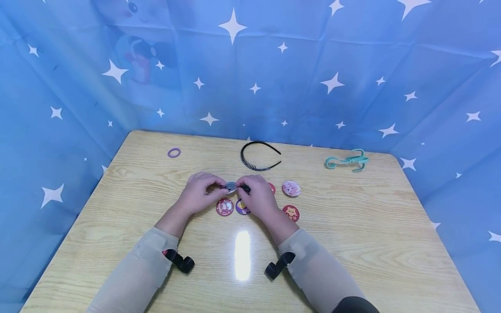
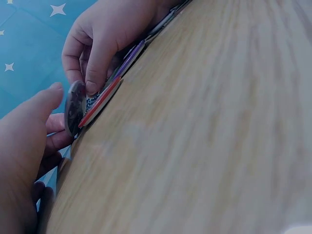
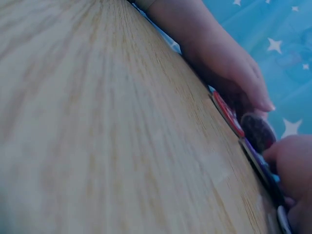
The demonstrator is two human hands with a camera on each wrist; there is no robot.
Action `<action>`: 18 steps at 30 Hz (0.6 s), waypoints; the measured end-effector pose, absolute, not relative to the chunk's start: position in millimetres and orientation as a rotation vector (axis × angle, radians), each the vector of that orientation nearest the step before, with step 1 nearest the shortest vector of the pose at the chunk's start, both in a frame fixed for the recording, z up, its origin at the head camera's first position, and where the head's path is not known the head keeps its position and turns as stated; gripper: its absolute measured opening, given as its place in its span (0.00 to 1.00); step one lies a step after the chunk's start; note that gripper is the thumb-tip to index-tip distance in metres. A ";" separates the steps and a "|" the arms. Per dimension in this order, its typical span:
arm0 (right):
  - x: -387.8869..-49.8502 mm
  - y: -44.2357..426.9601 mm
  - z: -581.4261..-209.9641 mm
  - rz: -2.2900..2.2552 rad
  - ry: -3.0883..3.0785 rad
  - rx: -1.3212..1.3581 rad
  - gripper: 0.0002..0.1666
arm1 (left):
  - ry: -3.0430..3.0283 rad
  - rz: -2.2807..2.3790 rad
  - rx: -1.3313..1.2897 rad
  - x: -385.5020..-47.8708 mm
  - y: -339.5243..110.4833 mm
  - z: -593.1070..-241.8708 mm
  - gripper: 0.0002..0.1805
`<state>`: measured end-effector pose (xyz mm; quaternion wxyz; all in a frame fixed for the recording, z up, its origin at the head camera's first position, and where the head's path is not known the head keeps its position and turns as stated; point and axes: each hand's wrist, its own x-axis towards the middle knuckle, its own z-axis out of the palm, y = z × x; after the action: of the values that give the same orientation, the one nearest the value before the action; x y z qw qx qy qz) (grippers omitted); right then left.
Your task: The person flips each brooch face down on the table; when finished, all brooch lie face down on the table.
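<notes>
Head view: left hand (image 1: 199,192) and right hand (image 1: 258,198) pinch a silvery disc (image 1: 231,186). Between their fingertips, its face tilts upward.

left hand (image 1: 198,191) beside right hand (image 1: 257,196)

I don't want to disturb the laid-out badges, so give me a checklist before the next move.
1. Left hand holding the round silver-grey disc: ok, at its edge.
2. Right hand gripping the disc too: cannot tell; its fingertips are at the edge.
3. Disc clear of the pale wood-grain table: cannot tell.
4. Round red-rimmed badge with a pale figure uncovered: ok.
5. Round purple badge uncovered: not ok; the right hand partly hides it.
6. Curved black toothed headband clear of both hands: ok.
</notes>
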<state>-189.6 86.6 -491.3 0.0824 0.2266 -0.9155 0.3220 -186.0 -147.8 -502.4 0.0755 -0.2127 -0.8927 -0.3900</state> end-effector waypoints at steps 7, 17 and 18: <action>-190.6 86.7 -492.2 0.923 -2.757 0.683 0.07 | -2.697 -1.139 -0.655 -185.5 -149.0 -501.2 0.17; -191.2 86.9 -492.4 0.893 -2.702 0.795 0.06 | -2.718 -1.114 -0.649 -186.1 -149.1 -501.9 0.18; -191.1 86.9 -492.3 0.891 -2.698 0.804 0.06 | -2.721 -1.111 -0.649 -185.9 -149.0 -501.8 0.19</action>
<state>-191.1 86.9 -492.3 0.0944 0.2711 -0.9096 0.3005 -185.9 -149.0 -501.8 0.0660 -0.2152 -0.9020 -0.3684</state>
